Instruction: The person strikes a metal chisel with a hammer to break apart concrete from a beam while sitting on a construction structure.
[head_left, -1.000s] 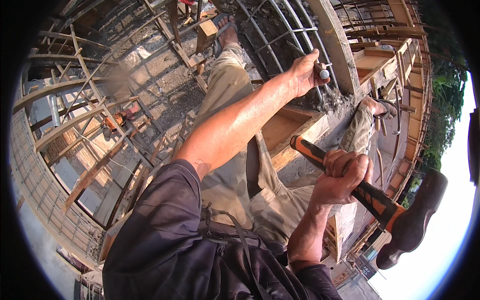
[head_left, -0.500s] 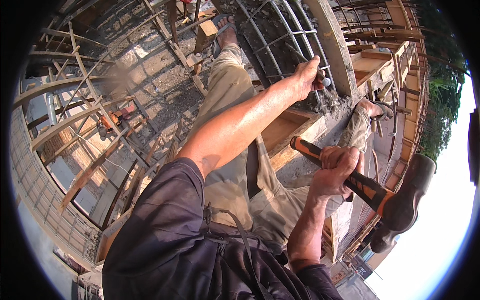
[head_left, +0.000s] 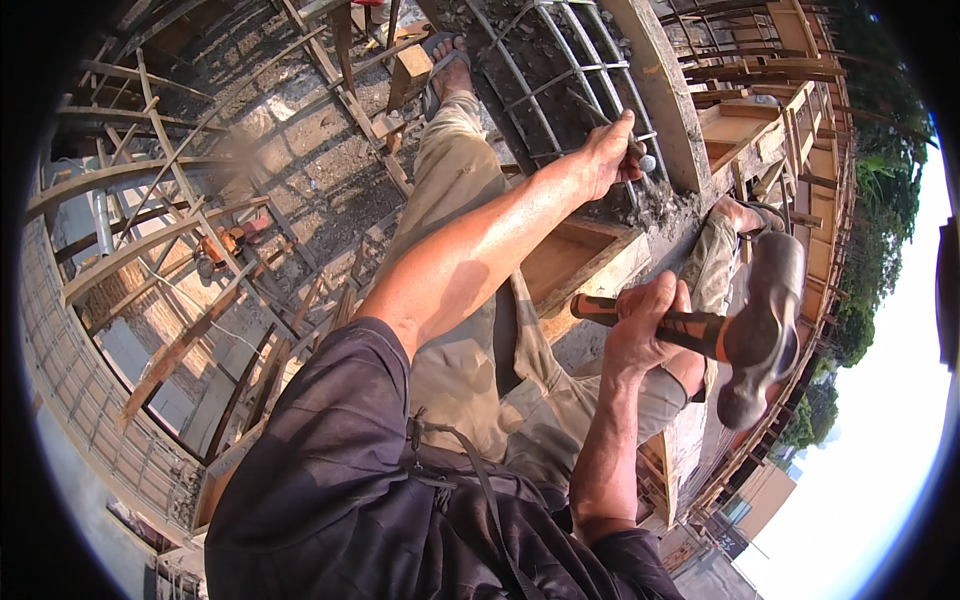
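Note:
My left hand (head_left: pixel 605 160) is closed around a steel chisel (head_left: pixel 648 163), whose round struck end sticks out past the fingers. Its tip is hard to make out among the steel bars and rough concrete. Lower and to the right, my right hand (head_left: pixel 640 330) grips a ball-peen hammer (head_left: pixel 765 305) by its black and orange handle. The hammer's heavy grey head is raised, apart from the chisel. Steel reinforcing bars (head_left: pixel 578 68) run through the trough beyond my left hand, and broken concrete (head_left: pixel 655 205) lies just below it.
A wooden form box (head_left: pixel 570 262) opens between my legs. A concrete-crusted board (head_left: pixel 660 85) borders the bars. On the left, timber framing (head_left: pixel 175 170) stands over lower ground with an orange power tool (head_left: pixel 222 245). My sandalled feet rest on both sides of the trough.
My right hand has moved up and left, and the hammer head has swung upward and left with it. My left hand and the chisel have hardly shifted.

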